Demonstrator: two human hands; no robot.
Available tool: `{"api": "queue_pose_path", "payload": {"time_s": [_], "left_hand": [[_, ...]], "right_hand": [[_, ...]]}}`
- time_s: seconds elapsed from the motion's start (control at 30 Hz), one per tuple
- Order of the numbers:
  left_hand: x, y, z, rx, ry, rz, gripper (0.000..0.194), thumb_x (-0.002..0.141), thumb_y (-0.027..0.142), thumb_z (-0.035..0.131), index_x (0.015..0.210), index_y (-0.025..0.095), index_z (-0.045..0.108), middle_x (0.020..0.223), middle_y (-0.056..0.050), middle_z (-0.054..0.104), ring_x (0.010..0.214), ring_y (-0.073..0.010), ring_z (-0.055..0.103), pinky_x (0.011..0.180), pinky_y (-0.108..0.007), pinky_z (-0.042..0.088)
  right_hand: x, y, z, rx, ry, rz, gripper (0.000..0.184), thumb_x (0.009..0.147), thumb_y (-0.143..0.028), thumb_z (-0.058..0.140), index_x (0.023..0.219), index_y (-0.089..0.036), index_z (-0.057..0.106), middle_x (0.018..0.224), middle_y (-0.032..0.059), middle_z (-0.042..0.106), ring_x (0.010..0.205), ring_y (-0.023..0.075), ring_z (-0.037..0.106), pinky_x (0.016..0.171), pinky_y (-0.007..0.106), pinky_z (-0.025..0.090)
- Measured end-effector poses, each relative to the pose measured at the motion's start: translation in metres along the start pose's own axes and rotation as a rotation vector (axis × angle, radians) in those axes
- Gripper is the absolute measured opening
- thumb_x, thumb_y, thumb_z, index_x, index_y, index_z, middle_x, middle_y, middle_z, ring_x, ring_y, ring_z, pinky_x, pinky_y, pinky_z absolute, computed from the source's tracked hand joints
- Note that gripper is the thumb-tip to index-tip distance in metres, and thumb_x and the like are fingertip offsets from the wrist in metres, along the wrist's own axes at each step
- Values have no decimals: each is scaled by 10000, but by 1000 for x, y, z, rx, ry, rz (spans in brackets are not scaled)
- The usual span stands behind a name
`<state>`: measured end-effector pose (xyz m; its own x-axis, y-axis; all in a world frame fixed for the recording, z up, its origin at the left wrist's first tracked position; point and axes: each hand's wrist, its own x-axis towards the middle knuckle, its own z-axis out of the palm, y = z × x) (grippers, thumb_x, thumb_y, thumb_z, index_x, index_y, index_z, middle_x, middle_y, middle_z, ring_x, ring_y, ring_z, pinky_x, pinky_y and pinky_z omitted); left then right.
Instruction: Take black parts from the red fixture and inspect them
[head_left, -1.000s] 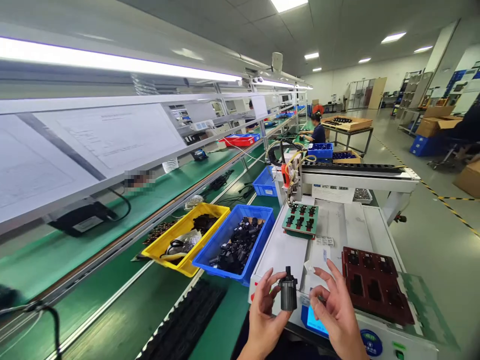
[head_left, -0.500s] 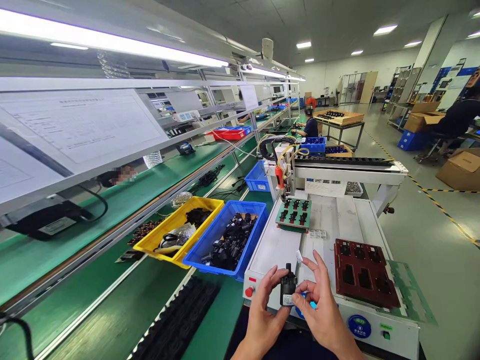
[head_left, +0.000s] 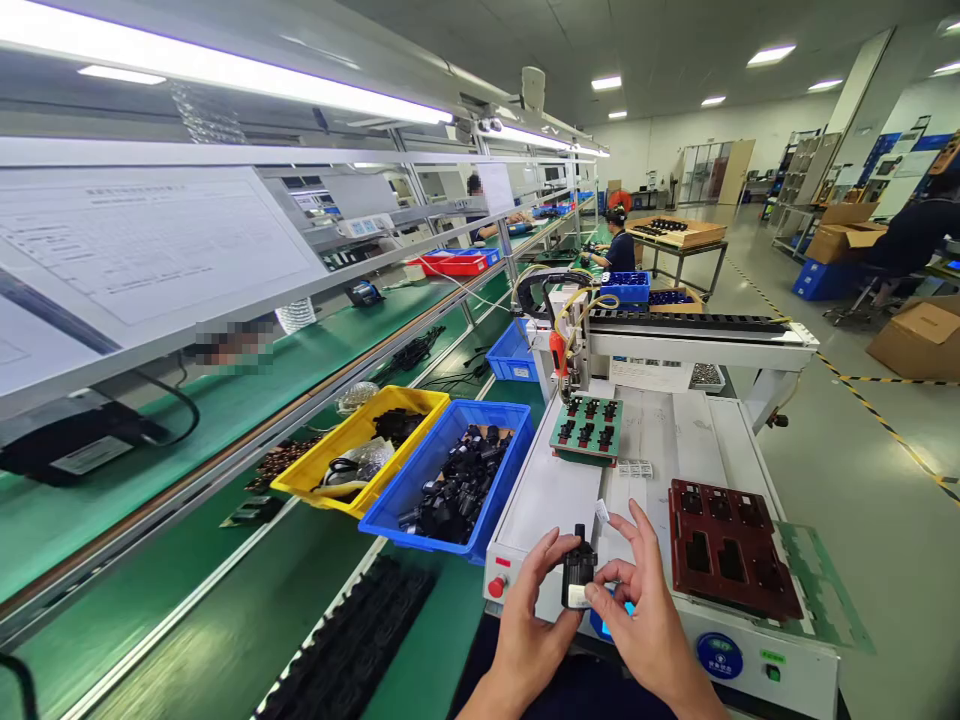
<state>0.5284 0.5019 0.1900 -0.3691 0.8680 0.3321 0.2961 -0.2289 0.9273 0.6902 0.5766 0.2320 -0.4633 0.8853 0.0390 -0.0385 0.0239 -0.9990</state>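
Upright between my hands is a small black pump (head_left: pixel 576 560) with a spout on top and a white label (head_left: pixel 577 596) near its base. My left hand (head_left: pixel 534 610) is closed around its left side, fingers at the upper edge and thumb below. The thumb of my right hand (head_left: pixel 637 600) presses at the label's right edge, with bent fingers by the pump's side. A second small white label (head_left: pixel 601 511) clings to the raised index fingertip of that hand. Behind the hands, a label sheet (head_left: pixel 635 469) lies on the white machine bed (head_left: pixel 652 430).
Left of the machine stand a blue bin (head_left: pixel 420 543) of black parts and a yellow bin (head_left: pixel 315 498). A green fixture (head_left: pixel 585 455) with black parts sits under the machine head. The dark red fixture (head_left: pixel 701 590) lies at right. A black tray (head_left: pixel 352 640) rests at lower left.
My hands keep almost the same hold on the pump. The view has shifted slightly, and a seated person in the background has raised their head.
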Motion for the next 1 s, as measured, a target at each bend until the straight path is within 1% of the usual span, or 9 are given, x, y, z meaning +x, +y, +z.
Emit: {"api": "queue_pose_path", "payload": {"time_s": [0.17,0.27,0.33,0.5,0.63,0.7,0.8,0.87,1.0], "left_hand": [[4,-1,-1,4,1,-12,892,763,-19,665,1530,376,438,1410,-58,710,1358,-283,637,1206,-532,470],[8,3,-2,-71,26,-51,859,768,9,717,1511,353,454,1389,-73,720,1338,-286,652,1181,-492,502],[11,6,-3,-153,42,-95,840,790,68,771,1518,325,438,1391,-110,712,1270,-297,694,1095,-455,576],[11,4,-3,-145,20,-24,777,840,143,792,1530,289,465,1366,-146,725,1280,-322,689,1080,-486,594],[5,-13,3,12,-83,91,539,847,118,746,1353,299,700,1347,-112,748,1315,-322,663,1186,-541,504],[5,-32,6,-42,-83,-2,566,816,126,788,1350,297,703,1379,-110,728,1339,-329,641,1165,-524,525],[20,-81,0,-392,150,-409,744,707,128,916,1386,254,639,1340,-125,734,1278,-326,681,1008,-433,628],[42,-121,-18,-694,492,-750,567,708,138,934,1217,193,691,1118,-112,797,1047,-279,779,917,-377,651],[88,-175,-76,-702,789,-809,291,916,176,762,1163,194,610,936,-44,773,830,-161,784,892,-269,626]], "right_hand": [[-2,11,10,-59,55,-74,826,969,-326,684,1642,-388,210,1584,165,475,792,183,721,634,332,612],[-4,22,13,-216,153,-269,602,974,-290,693,1526,-386,474,1515,143,565,772,222,727,647,398,624],[-4,26,10,-311,247,-420,513,950,-253,730,1418,-399,580,1530,125,549,945,297,732,737,462,629],[6,32,7,-249,171,-287,929,895,-327,747,1656,-306,215,1570,159,456,1299,389,568,995,569,572],[13,50,28,-272,113,-192,979,819,-208,693,1649,-335,190,1571,120,435,1392,367,505,1139,563,481],[22,65,29,-256,100,-154,976,817,-215,691,1646,-343,193,1549,115,450,1378,351,526,1135,548,488],[46,93,-3,-260,167,-156,917,871,-360,730,1635,-303,225,1399,128,557,1224,334,626,1037,548,557],[68,115,-45,-425,366,-257,798,924,-476,701,1595,-248,334,1435,177,526,1264,374,588,1059,608,525],[110,162,-131,-790,686,-441,748,957,-544,578,1522,-69,456,1498,320,442,1440,534,383,1164,777,327]]}}
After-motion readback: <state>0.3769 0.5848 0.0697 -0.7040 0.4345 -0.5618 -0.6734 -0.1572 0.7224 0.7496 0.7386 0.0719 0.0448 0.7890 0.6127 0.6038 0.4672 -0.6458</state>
